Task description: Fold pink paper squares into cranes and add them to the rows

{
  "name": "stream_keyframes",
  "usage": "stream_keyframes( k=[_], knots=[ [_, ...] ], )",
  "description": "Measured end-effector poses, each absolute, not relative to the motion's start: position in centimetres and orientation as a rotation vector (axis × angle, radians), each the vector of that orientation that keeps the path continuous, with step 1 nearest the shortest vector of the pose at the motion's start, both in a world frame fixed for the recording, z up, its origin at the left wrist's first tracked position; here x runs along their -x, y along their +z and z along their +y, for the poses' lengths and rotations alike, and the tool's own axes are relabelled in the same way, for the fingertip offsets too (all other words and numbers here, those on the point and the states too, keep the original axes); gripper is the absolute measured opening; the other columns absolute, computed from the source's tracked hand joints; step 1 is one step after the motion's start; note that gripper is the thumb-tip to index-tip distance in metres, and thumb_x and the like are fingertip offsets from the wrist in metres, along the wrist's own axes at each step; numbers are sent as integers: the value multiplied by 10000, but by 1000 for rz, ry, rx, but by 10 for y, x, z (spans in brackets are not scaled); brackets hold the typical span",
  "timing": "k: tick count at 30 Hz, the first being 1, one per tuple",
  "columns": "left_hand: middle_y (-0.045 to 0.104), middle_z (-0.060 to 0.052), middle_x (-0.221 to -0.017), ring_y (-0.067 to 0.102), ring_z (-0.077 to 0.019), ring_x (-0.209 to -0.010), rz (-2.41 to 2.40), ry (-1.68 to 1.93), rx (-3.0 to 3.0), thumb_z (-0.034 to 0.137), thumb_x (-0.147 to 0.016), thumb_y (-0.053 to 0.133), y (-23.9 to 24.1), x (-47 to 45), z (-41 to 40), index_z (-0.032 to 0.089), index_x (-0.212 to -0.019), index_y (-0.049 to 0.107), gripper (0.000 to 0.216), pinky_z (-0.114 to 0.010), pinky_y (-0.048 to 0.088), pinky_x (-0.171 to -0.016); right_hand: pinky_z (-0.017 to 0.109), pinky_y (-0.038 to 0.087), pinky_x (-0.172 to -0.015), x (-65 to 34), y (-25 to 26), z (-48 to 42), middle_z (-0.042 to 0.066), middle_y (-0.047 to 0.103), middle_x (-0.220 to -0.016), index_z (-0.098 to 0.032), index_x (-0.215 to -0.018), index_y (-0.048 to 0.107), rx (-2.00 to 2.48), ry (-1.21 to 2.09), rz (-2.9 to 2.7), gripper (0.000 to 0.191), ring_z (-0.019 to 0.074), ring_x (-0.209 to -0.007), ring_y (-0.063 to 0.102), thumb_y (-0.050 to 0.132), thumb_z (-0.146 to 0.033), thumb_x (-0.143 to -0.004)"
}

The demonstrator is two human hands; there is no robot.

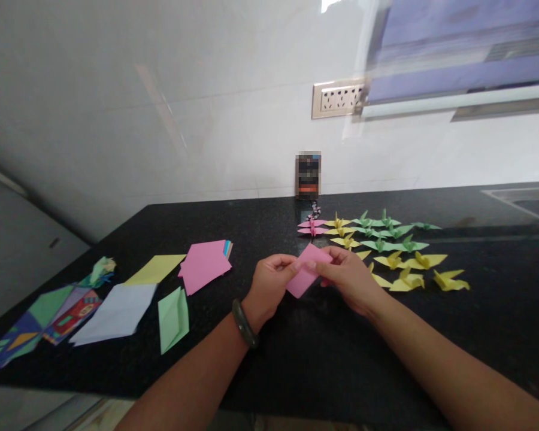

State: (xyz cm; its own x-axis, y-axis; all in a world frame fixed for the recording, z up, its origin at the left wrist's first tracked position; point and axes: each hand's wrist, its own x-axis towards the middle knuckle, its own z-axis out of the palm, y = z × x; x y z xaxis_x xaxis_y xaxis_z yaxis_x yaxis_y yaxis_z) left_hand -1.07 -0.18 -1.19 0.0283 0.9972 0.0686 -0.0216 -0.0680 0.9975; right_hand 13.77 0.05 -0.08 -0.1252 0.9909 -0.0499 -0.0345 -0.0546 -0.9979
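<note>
Pink paper, pinched between both hands

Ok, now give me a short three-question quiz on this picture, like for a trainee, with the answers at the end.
1. True or false: only the right hand holds the pink paper in the middle.
2. On which side is the bracelet worn? A) left B) right C) both
3. Name the three colours of the paper birds on the counter.

Key:
1. False; the left hand holds it too.
2. A
3. Pink, yellow and green.
</note>
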Motion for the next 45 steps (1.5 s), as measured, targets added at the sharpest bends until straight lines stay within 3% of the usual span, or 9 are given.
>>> stream_keyframes(
  k=[6, 13, 18, 26, 29, 32, 34, 36, 45],
  knots=[
    [642, -26, -674, 526, -108, -602, 1099, 1299, -1124, 270, -621, 678, -11, 7, -4, 126, -667, 665, 152, -226, 416, -581, 200, 401, -485, -128, -9, -3, 26, 622, -678, -125, -763, 641, 1165, 1407, -1246, 213, 99, -562, 518, 662, -290, -630],
    [602, -5, -586, 480, -89, -521, 1199, 1389, -984, 297, -570, 700, -9, 8, -1, 121, -623, 642, 193, -217, 380, -503, 199, 368, -428, -132, -5, -1, -43, 478, -503, -148, -559, 551, 1265, 1291, -1223, 225, 65, -453, 401, 686, -326, -585],
    [590, -1, -580, 483, -87, -510, 1214, 1395, -939, 302, -574, 702, -10, 8, 0, 118, -625, 630, 204, -225, 382, -503, 218, 367, -445, -132, -6, -1, -24, 508, -539, -142, -627, 592, 1299, 1228, -1242, 231, 79, -469, 414, 657, -364, -623],
    [560, -8, -577, 512, -94, -531, 1121, 1068, -1082, 367, -576, 715, -15, 7, -4, 115, -584, 580, 286, -239, 422, -553, 208, 269, -416, -135, -12, 4, -50, 436, -505, -175, -654, 511, 1244, 1126, -1181, 225, 81, -434, 348, 560, -387, -713],
    [609, -45, -708, 561, -131, -643, 1167, 1156, -1169, 354, -592, 710, -15, 8, -4, 121, -731, 602, 292, -263, 445, -624, 219, 283, -432, -140, -10, 5, -40, 465, -510, -177, -646, 519, 1296, 1086, -1319, 214, 93, -441, 372, 533, -373, -730],
    [597, -89, -1026, 561, -191, -912, 1279, 1369, -1428, 321, -551, 749, -10, 12, -3, 181, -1051, 554, 554, -314, 438, -779, 236, 324, -481, -143, -4, 2, -12, 519, -552, -175, -640, 545, 1326, 944, -1680, 177, 118, -500, 444, 496, -296, -760],
    [606, -78, -1041, 531, -212, -987, 1304, 1266, -1813, 332, -609, 714, -5, 17, -3, 196, -1005, 597, 434, -354, 384, -879, 250, 351, -551, -144, -1, -1, 9, 554, -615, -172, -641, 551, 1278, 706, -1933, 147, 137, -589, 490, 486, -214, -766],
    [649, -46, -854, 544, -201, -906, 1226, 1062, -2155, 328, -719, 619, -1, 20, -3, 197, -808, 653, 162, -360, 363, -883, 261, 359, -605, -144, 2, -4, 28, 570, -680, -168, -669, 554, 1212, 495, -2099, 148, 149, -661, 502, 466, -173, -788],
    [651, -51, -820, 543, -184, -850, 1195, 913, -2417, 241, -802, 508, 0, 23, -2, 180, -788, 652, 157, -321, 393, -806, 273, 362, -664, -146, 9, -7, 61, 573, -775, -156, -772, 571, 1140, 157, -2392, 191, 166, -747, 476, 403, -160, -862]
  ],
)
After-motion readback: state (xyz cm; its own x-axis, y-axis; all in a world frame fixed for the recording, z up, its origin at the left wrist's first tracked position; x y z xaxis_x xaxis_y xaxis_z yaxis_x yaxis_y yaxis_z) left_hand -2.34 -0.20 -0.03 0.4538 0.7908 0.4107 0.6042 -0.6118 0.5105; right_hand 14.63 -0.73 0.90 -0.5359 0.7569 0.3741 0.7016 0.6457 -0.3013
